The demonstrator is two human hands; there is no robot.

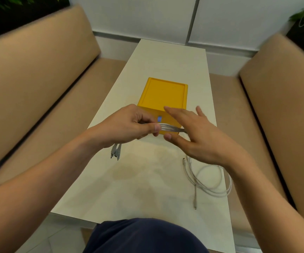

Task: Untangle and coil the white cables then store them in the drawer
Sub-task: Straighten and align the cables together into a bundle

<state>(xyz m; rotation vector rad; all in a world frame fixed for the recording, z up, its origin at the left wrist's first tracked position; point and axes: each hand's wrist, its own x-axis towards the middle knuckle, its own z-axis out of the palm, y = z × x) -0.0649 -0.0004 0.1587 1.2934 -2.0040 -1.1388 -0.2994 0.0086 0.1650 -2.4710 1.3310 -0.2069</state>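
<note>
Now | left hand (129, 125) pinches white cable (171, 128) | drawer (164, 95): blue label (159, 119) unreadable

Above the counter (138, 179), the left grip (129, 125) pinches a bundle of white cable strands (169, 128), with two plug ends (116, 152) dangling beneath. The right grip (198, 136), fingers spread, meets the strands' far end before the yellow drawer box (164, 94). Another white cable (211, 179) lies loosely looped at right.

One wide-angle view from the head — forward and down, close over the white table (138, 179).
</note>
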